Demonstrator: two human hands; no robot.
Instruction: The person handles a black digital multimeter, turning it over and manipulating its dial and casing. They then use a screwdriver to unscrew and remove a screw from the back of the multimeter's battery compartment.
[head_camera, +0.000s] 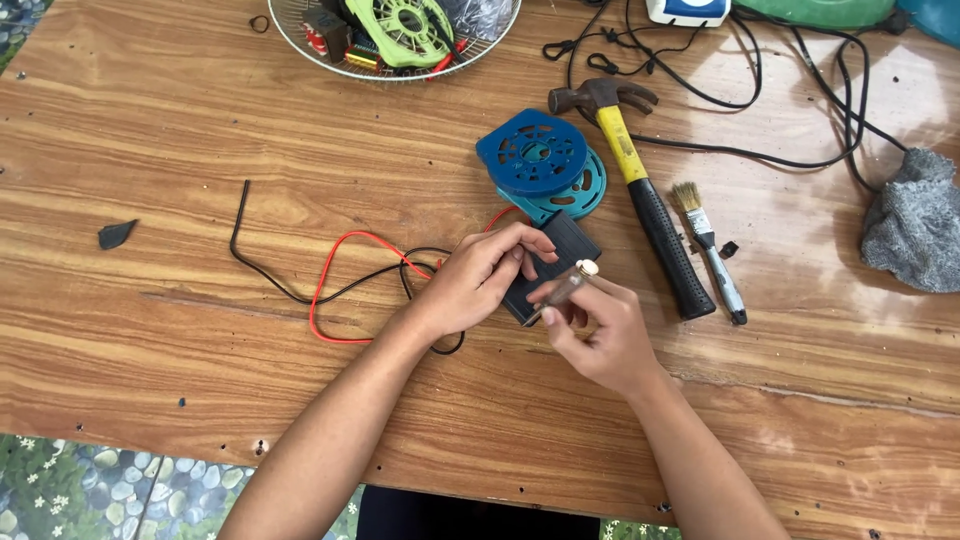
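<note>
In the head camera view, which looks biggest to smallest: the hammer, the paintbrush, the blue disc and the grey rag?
1. Hammer, clearly longest.
2. Grey rag and blue disc: similar spread, and the rag is cut by the frame edge, so unranked.
3. Paintbrush, smallest.

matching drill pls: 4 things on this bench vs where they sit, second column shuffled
1. hammer
2. paintbrush
3. black box
4. wire basket

a. under the left hand, tool from the right hand on it
b. top edge, holding a green wheel
c. right of the blue discs, yellow shaft
d. just right of the hammer's black handle

Pairs: 1-c, 2-d, 3-a, 4-b
</note>
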